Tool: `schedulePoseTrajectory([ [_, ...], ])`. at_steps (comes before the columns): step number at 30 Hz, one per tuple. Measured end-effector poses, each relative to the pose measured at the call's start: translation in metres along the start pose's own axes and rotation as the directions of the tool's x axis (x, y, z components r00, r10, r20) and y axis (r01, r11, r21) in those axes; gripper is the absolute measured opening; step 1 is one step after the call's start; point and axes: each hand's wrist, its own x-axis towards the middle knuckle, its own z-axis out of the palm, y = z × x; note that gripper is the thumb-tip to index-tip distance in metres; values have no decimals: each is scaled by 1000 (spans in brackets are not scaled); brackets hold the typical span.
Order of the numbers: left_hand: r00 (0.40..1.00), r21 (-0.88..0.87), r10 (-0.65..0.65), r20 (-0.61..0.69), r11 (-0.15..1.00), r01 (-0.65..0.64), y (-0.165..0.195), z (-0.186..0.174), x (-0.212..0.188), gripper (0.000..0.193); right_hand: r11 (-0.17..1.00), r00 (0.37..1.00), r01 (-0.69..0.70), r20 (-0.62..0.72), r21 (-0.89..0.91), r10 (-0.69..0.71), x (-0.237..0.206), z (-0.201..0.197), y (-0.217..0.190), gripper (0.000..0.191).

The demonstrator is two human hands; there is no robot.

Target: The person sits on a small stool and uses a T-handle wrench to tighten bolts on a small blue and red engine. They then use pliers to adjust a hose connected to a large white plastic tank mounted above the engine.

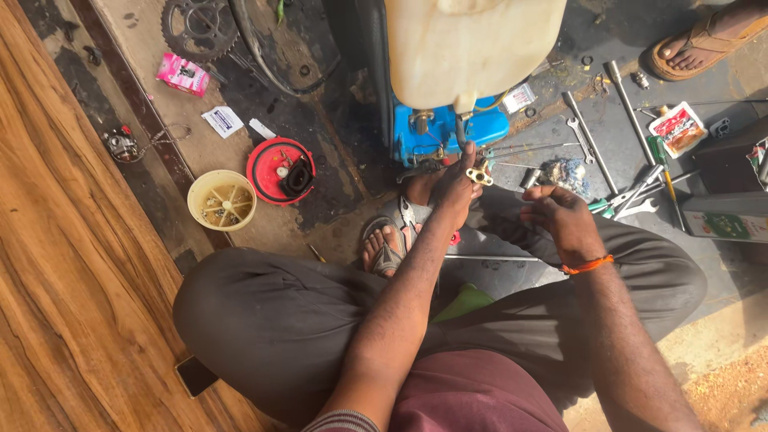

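Holding brass fitting point(478, 175), perhaps pinched, left hand point(454, 190).

glossy brass-looking fitting point(479, 174), matt cream plastic tank point(472, 48), grained wood board point(72, 280).

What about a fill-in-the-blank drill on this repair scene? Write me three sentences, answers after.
1. The left hand pinches a small ____-coloured metal fitting in front of the blue machine body.
2. The right hand wears an ____ band at the wrist.
3. The round red lid lies beside a cream ____ on the floor.

Missing words: brass; orange; bowl
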Motion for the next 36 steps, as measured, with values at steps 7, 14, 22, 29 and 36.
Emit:
schedulePoseTrajectory([
  [7, 1000, 28, -3, 0, 1000, 3, -2, -7, 4, 58, 968, 976, 216, 2, -131, -217, -31, 16, -42, 23],
  [14, 985, 278, 93, -147, 959, -49, -4, 2, 0, 69, 755, 906, 398, 92, -521, -413, -30, 63, -64, 22],
  [22, 956, 604, 263, -128, 786, -135, -1, 7, -1, 80, 154, 682, 563, 352, -812, -641, -41, 91, -72, 13],
  [29, 970, 314, 163, -181, 944, -99, -9, 18, 6, 70, 57, 646, 540, 370, -840, -668, -41, 96, -70, 13],
  [36, 973, 314, 144, -181, 946, -82, -10, 16, 5, 72, 110, 549, 589, 297, -801, -781, -51, 102, -73, 29],
])
